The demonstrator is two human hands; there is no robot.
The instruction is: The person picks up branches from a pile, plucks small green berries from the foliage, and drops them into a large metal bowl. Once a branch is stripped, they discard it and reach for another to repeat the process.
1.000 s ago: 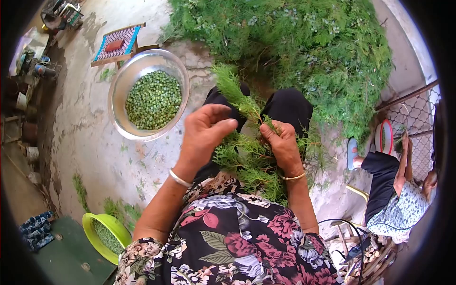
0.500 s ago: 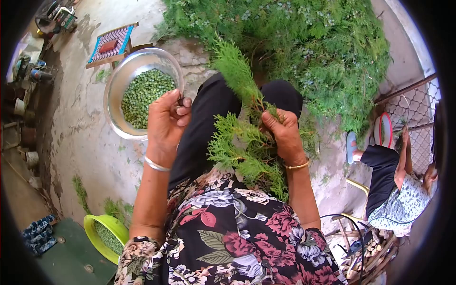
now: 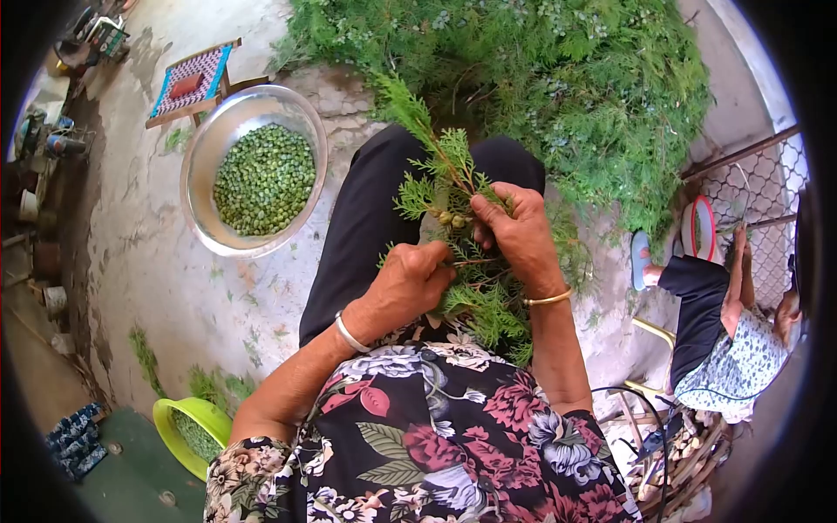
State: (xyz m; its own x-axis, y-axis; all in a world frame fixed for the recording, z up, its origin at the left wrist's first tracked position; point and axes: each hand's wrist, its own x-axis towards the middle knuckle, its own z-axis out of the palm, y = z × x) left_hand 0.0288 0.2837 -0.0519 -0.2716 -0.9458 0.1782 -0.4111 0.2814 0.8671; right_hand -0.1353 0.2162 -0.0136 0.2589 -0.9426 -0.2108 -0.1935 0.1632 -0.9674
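Observation:
Over my lap, my right hand [image 3: 519, 231] is closed round the stem of a green evergreen branch [image 3: 494, 315], cypress-like, with flat feathery sprays. A few small round green cones [image 3: 452, 220] hang on it beside my right thumb. My left hand [image 3: 405, 283], fingers curled in a pinch, is at the branch's lower side; a thin twig runs from its fingertips toward the right hand. Its fingertips are partly hidden. Left of my knees, a metal basin [image 3: 202, 209] holds many small green cones [image 3: 266, 179].
A big heap of cut evergreen branches [image 3: 514, 87] lies beyond my knees. A woven-top stool [image 3: 196, 78] stands behind the basin, and a lime-green basin [image 3: 170, 440] is at lower left. Another person [image 3: 711, 349] sits at the right near a red-rimmed container [image 3: 700, 228] and wire fence [image 3: 758, 196].
My left hand has moved from the metal basin's edge right to the branch. My right hand still grips the branch, whose top has tilted left, and cones now show on it.

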